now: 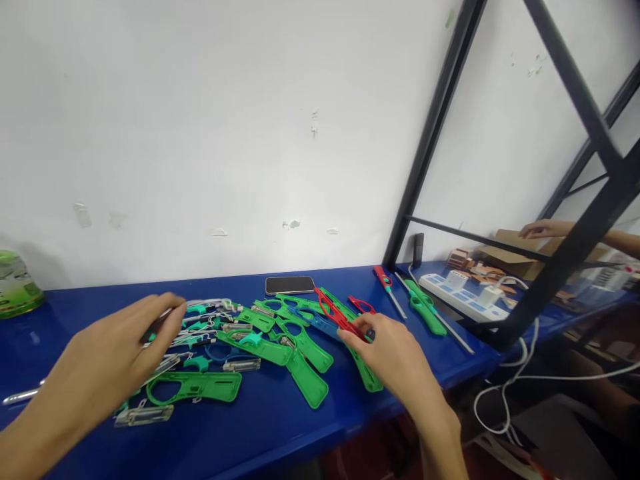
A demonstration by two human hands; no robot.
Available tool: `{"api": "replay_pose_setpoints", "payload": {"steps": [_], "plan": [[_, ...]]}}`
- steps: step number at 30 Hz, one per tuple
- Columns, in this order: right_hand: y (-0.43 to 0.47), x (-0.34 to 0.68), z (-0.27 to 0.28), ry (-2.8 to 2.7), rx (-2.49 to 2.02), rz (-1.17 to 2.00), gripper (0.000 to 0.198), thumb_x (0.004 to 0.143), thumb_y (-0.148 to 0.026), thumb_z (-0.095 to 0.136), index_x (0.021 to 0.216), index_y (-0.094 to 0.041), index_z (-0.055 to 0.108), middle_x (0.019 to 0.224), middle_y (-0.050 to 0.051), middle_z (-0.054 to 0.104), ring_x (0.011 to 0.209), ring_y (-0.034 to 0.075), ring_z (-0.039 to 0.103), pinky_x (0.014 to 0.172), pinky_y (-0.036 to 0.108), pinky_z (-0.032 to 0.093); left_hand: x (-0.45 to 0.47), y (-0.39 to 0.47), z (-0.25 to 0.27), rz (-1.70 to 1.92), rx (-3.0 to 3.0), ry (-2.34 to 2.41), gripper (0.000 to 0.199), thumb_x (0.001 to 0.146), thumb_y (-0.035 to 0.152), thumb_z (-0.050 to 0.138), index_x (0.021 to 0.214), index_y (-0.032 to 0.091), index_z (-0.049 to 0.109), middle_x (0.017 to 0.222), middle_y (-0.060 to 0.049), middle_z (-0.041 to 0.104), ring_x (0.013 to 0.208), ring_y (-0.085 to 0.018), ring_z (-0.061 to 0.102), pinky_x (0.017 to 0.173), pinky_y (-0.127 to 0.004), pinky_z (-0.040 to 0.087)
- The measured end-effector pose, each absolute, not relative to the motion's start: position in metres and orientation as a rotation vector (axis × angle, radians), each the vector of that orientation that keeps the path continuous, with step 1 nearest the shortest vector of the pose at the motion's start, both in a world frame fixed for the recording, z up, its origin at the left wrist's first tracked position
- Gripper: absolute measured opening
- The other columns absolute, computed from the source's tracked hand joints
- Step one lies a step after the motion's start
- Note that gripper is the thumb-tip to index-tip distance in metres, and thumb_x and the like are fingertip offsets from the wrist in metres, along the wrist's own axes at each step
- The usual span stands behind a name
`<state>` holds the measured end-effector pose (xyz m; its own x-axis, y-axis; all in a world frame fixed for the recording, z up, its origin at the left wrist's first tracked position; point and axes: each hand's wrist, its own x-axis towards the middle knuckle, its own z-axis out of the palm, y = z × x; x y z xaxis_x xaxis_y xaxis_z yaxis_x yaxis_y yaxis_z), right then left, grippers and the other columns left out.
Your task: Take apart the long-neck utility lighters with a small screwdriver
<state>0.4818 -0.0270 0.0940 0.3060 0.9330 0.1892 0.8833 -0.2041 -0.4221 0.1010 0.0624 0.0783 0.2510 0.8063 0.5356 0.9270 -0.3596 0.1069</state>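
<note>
My right hand (395, 353) grips a red plastic lighter casing half (331, 310) by its handle end, over the green parts. A small dark round piece (370, 334) shows among its fingers. My left hand (115, 347) is closed in a pinch above the left of the pile; a dark sliver (155, 325) shows between thumb and fingers, too hidden to name. Between the hands lie several green casing halves (200, 387), a blue casing half (320, 323), teal triggers (197, 363), clear fuel tanks (145, 415) and white wires (210, 304).
A phone (290, 285) lies by the wall. Right of the pile are a red lighter (384, 277), a green lighter (425, 307) and a power strip (463, 297). A black metal frame (435, 127) rises at right; beyond it is another person's hand (545, 229). A green-labelled container (19, 283) stands left.
</note>
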Motion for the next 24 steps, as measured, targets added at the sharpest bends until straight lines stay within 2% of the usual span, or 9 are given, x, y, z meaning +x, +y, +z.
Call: {"api": "replay_pose_setpoints", "payload": {"steps": [4,7,9,14,16,19,22,24], "plan": [[-0.026,0.481,0.091,-1.597,-2.153,0.157,0.022,0.112,-0.038,0.072,0.115,-0.020,0.084,0.115,0.012,0.082,0.106,0.032,0.079,0.084,0.037,0.051,0.103,0.095,0.094,-0.597,-2.369,-1.557,0.061,0.119,0.052,0.024,0.130,0.017,0.073,0.123,-0.006,0.078,0.099,-0.026,0.077,0.079,-0.032,0.049],[-0.023,0.472,0.088,-1.601,-2.162,0.159,0.025,0.114,-0.038,0.069,0.122,-0.020,0.084,0.120,0.015,0.079,0.107,0.032,0.079,0.085,0.038,0.052,0.090,0.116,0.080,-0.514,-2.423,-1.550,0.068,0.117,0.052,0.020,0.132,0.016,0.075,0.121,-0.006,0.078,0.095,-0.024,0.077,0.079,-0.031,0.052],[-0.017,0.461,0.086,-1.641,-2.154,0.159,0.023,0.113,-0.038,0.073,0.121,-0.020,0.083,0.120,0.014,0.078,0.106,0.031,0.079,0.085,0.037,0.052,0.081,0.126,0.068,-0.471,-2.449,-1.557,0.068,0.116,0.050,0.020,0.133,0.014,0.076,0.122,-0.009,0.079,0.102,-0.028,0.078,0.082,-0.033,0.056],[0.013,0.417,0.086,-1.808,-2.114,0.181,0.022,0.104,-0.039,0.085,0.108,-0.017,0.085,0.115,0.014,0.080,0.104,0.032,0.079,0.080,0.035,0.051,0.067,0.137,0.047,-0.399,-2.515,-1.598,0.057,0.116,0.042,0.030,0.135,0.013,0.076,0.134,-0.015,0.078,0.126,-0.040,0.074,0.102,-0.046,0.060],[0.028,0.399,0.087,-1.870,-2.088,0.196,0.026,0.100,-0.041,0.090,0.106,-0.016,0.085,0.116,0.015,0.080,0.106,0.033,0.079,0.080,0.034,0.052,0.067,0.140,0.042,-0.366,-2.527,-1.629,0.059,0.116,0.044,0.030,0.132,0.013,0.077,0.132,-0.014,0.079,0.123,-0.041,0.075,0.101,-0.049,0.061],[0.039,0.388,0.090,-1.911,-2.051,0.221,0.036,0.095,-0.052,0.094,0.103,-0.017,0.086,0.114,0.015,0.082,0.106,0.033,0.079,0.082,0.034,0.053,0.066,0.143,0.036,-0.307,-2.556,-1.663,0.061,0.115,0.045,0.029,0.126,0.015,0.081,0.120,-0.009,0.081,0.107,-0.037,0.080,0.093,-0.046,0.062],[0.032,0.409,0.088,-1.832,-2.043,0.179,0.039,0.105,-0.060,0.080,0.119,-0.024,0.085,0.118,0.011,0.081,0.111,0.030,0.078,0.089,0.033,0.053,0.062,0.143,0.036,-0.293,-2.570,-1.681,0.058,0.114,0.047,0.034,0.128,0.017,0.081,0.123,-0.006,0.082,0.113,-0.036,0.080,0.097,-0.045,0.062],[0.018,0.440,0.083,-1.715,-2.095,0.119,0.035,0.113,-0.057,0.070,0.128,-0.027,0.081,0.123,0.010,0.080,0.114,0.028,0.077,0.093,0.033,0.052,0.058,0.142,0.039,-0.305,-2.582,-1.683,0.056,0.112,0.051,0.040,0.130,0.018,0.081,0.128,-0.006,0.083,0.119,-0.036,0.079,0.102,-0.046,0.061]]}}
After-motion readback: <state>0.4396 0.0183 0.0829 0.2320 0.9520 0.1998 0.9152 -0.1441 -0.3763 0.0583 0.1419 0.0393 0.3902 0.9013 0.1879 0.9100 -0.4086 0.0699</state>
